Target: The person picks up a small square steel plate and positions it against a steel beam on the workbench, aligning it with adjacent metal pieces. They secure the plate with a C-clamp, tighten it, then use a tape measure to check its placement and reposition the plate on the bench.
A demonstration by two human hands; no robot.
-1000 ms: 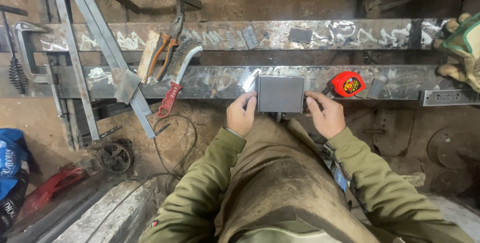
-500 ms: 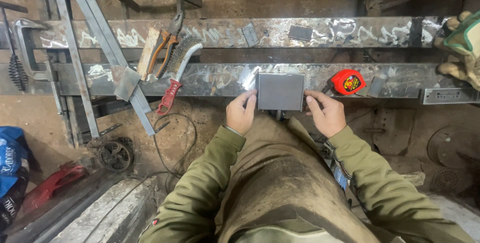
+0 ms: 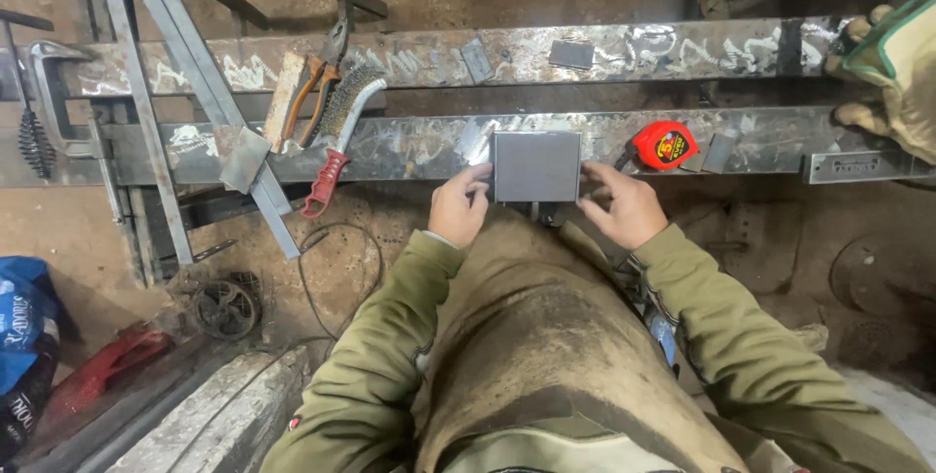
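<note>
Both your hands grip the grey square metal plate at frame centre, against the steel beam: left hand and right hand, fingers closed on its side edges. It looks stiff, fairly heavy, sharp-edged; hold the sides.

Dirt-brown workshop floor w/ two long scuffed steel beams across; dim light, grey concrete slab lower left.
</note>
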